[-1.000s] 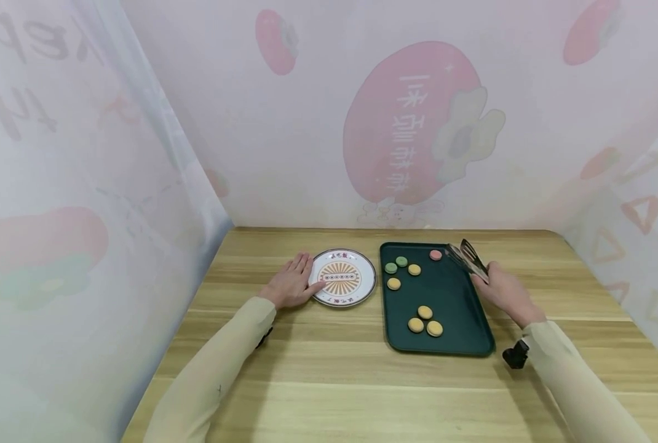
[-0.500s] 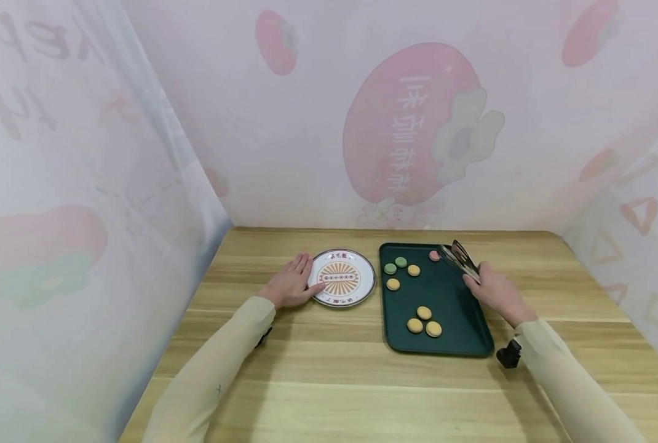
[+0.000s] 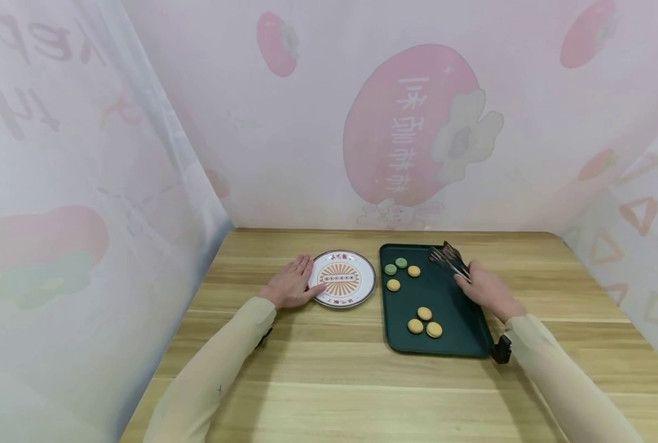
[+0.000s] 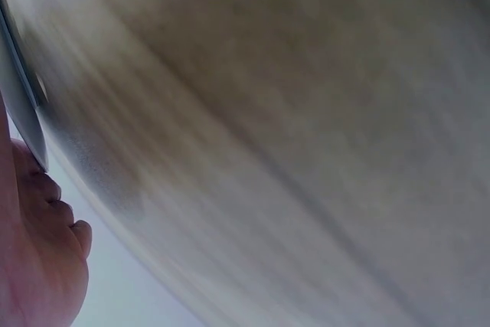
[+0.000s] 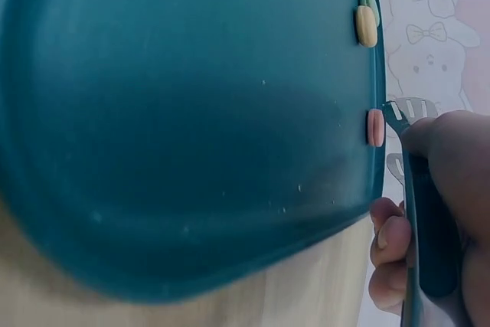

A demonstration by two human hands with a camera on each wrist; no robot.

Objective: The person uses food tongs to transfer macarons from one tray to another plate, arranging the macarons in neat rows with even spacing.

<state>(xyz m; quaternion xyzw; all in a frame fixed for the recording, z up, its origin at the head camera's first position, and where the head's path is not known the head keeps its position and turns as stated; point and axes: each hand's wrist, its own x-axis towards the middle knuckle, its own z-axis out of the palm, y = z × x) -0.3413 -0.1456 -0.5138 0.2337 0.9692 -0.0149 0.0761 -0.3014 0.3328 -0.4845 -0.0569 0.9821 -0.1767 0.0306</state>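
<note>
My left hand [image 3: 289,284] rests at the left edge of a white plate [image 3: 362,280] with an orange ray pattern, its fingers straight and its thumb over the rim. My right hand [image 3: 489,290] grips metal tongs [image 3: 445,257] with slotted ends, held over the back right of a dark green tray [image 3: 456,335]. In the right wrist view a pink macaron [image 5: 375,128] lies near the tray's edge, close to the spread tong tips; the tongs cover it in the head view. Two green macarons [image 3: 401,263] and two yellow macarons [image 3: 414,271] lie at the tray's back left.
Three more yellow macarons [image 3: 425,314] sit grouped toward the tray's front. Plate and tray stand side by side on a wooden table [image 3: 329,381]. A printed curtain [image 3: 285,154] rises behind the table's back edge.
My right hand has moved left with the tongs, so their ends now overlap the spot of the pink macaron. The left hand and plate have stayed in place.
</note>
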